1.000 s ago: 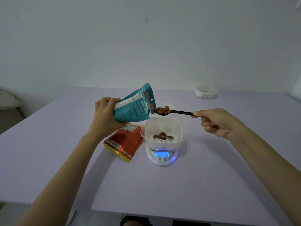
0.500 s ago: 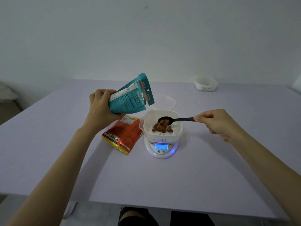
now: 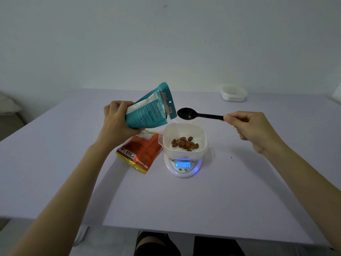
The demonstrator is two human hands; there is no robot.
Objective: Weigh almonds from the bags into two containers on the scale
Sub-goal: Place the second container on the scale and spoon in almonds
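Note:
A white container (image 3: 200, 133) stands on a small white scale (image 3: 185, 166) whose blue display is lit. Several almonds (image 3: 185, 143) lie in the container. My left hand (image 3: 118, 122) grips a teal almond bag (image 3: 149, 109), tilted with its open mouth toward the right. My right hand (image 3: 251, 128) pinches the handle of a black spoon (image 3: 191, 114); its bowl is empty and hovers just right of the bag's mouth, above the container's far rim. An orange bag (image 3: 142, 151) lies flat on the table left of the scale.
A second white container (image 3: 233, 93) sits at the table's far right. A clear lid (image 3: 175, 120) lies behind the scale, mostly hidden. The lavender table (image 3: 184, 200) ends near my knees at the front edge.
The spoon carried almonds from the bag, tipped them into the container, and has risen back, empty, to the bag's mouth. The heap in the container grew.

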